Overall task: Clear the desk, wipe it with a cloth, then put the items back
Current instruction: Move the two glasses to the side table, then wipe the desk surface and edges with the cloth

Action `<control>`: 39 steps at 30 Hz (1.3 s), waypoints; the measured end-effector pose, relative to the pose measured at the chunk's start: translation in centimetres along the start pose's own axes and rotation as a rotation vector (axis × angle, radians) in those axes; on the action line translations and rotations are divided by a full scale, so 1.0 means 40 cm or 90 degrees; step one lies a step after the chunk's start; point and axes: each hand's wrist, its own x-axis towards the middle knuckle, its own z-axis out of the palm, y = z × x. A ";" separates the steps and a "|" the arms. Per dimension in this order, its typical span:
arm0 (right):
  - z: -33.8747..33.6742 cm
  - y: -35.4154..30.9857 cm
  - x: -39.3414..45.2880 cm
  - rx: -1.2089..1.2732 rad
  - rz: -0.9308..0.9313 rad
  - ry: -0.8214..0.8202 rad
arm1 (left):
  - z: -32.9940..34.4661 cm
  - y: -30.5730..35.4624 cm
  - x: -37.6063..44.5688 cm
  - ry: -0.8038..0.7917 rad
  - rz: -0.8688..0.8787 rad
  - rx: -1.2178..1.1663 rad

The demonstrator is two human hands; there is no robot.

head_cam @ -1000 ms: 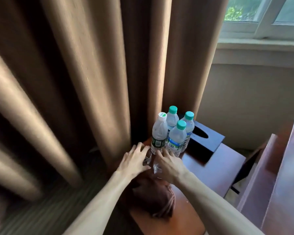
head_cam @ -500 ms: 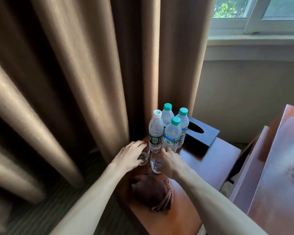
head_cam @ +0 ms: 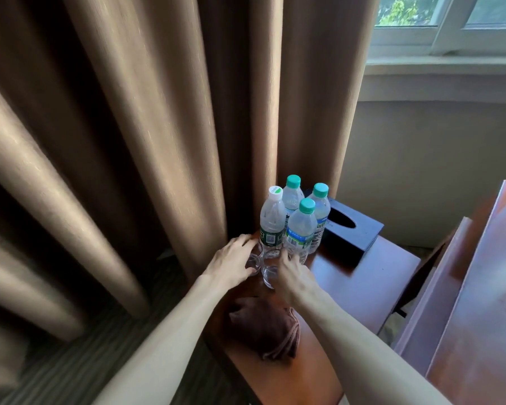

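Reading the bottle labels fails me (print too blurred). I see my left hand curled around one clear glass, my right hand curled around another, beside the crumpled brown cloth on the desk.

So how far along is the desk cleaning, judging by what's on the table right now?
Looks late on. The cloth lies bunched and set aside; four bottles and the tissue box stand at the back. In hand: left hand and right hand each on a glass. Whether wiping happened can't be told.
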 end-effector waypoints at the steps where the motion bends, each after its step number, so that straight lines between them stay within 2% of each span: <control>1: -0.007 -0.009 -0.011 0.026 0.017 -0.003 | -0.001 0.003 -0.010 -0.003 -0.017 -0.022; 4: -0.036 -0.039 -0.052 0.084 0.073 0.022 | -0.011 0.006 -0.055 0.002 -0.064 -0.054; 8: -0.058 -0.086 -0.108 0.078 0.037 0.105 | -0.034 -0.010 -0.128 0.020 -0.137 -0.078; 10: -0.045 -0.113 -0.131 0.090 0.026 0.068 | -0.035 -0.026 -0.168 0.018 -0.171 -0.088; 15: 0.049 -0.148 -0.161 0.010 0.035 -0.126 | 0.020 -0.055 -0.271 -0.058 -0.202 -0.069; 19: 0.127 -0.139 -0.164 -0.057 0.057 -0.155 | 0.091 -0.068 -0.332 -0.119 -0.197 -0.074; 21: 0.155 -0.136 -0.157 -0.094 0.058 -0.142 | 0.130 -0.071 -0.353 -0.150 -0.186 -0.063; 28: 0.197 -0.129 -0.106 -0.113 0.025 -0.010 | 0.179 -0.079 -0.353 -0.096 -0.178 -0.069; 31: 0.220 -0.130 -0.119 -0.084 0.029 0.052 | 0.179 -0.083 -0.356 -0.103 -0.177 -0.068; 34: 0.243 -0.128 -0.180 -0.031 0.052 0.068 | 0.139 -0.092 -0.361 -0.167 -0.176 -0.039; 37: 0.246 -0.128 -0.256 0.017 0.064 0.008 | 0.057 -0.102 -0.372 -0.247 -0.193 0.015; 39: 0.219 -0.139 -0.289 0.125 0.106 -0.057 | -0.003 -0.093 -0.396 -0.241 -0.225 0.017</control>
